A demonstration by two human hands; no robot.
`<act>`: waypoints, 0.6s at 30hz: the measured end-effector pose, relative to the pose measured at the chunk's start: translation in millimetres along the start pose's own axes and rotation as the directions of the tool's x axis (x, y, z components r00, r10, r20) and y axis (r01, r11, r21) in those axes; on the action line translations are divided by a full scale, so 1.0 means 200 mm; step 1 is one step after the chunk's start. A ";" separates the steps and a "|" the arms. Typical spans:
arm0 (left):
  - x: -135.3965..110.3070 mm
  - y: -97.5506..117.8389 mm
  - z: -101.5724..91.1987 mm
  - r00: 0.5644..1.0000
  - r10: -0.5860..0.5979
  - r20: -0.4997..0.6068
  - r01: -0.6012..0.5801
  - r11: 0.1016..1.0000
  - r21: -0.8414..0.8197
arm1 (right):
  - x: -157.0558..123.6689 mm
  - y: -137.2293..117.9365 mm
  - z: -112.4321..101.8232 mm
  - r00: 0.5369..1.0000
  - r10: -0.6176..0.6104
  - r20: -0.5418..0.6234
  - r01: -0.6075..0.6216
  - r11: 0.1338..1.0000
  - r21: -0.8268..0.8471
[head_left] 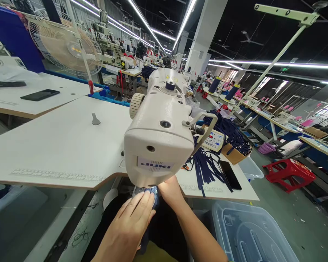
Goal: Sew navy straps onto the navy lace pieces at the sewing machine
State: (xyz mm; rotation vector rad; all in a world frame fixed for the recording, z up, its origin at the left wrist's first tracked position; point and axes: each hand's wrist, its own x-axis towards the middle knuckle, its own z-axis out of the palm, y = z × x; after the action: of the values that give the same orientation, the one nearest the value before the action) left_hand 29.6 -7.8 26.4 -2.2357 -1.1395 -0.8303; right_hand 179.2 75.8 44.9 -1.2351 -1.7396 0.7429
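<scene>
Under the head of a white JUKI sewing machine (158,145) lies a piece of blue fabric (155,202). My left hand (133,214) holds the fabric from the near side, its fingers pressed together on top and the thumb along the right edge. To the right of the fabric is my right hand (171,191), close below the machine head. The machine covers most of its fingers, so its grip is hidden. The needle area is out of sight behind the machine head.
The white sewing table (71,145) has a small grey metal piece (95,119). Right are navy strips (205,167), a phone (231,175), a control panel (213,139) and a cardboard box (233,154). A clear plastic bin (251,229) and red stool (289,174) stand lower right.
</scene>
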 end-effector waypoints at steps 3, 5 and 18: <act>0.02 0.01 0.00 1.000 0.005 0.012 -0.005 1.000 0.026 | 0.01 0.00 0.00 0.999 0.041 -0.012 -0.041 0.999 -0.001; 0.03 0.02 0.01 1.000 -0.006 -0.004 0.006 0.999 0.042 | 0.02 0.00 0.00 0.999 0.044 -0.014 -0.044 0.999 -0.020; 0.03 0.03 0.02 0.996 -0.043 -0.077 0.044 0.999 0.012 | 0.03 0.03 0.01 0.996 0.079 0.036 -0.076 0.994 -0.076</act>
State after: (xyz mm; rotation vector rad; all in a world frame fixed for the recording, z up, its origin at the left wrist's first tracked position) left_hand 39.0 -5.7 27.8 -2.1554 -1.1583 -0.9158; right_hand 179.5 82.7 40.2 -1.3533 -1.7733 0.7572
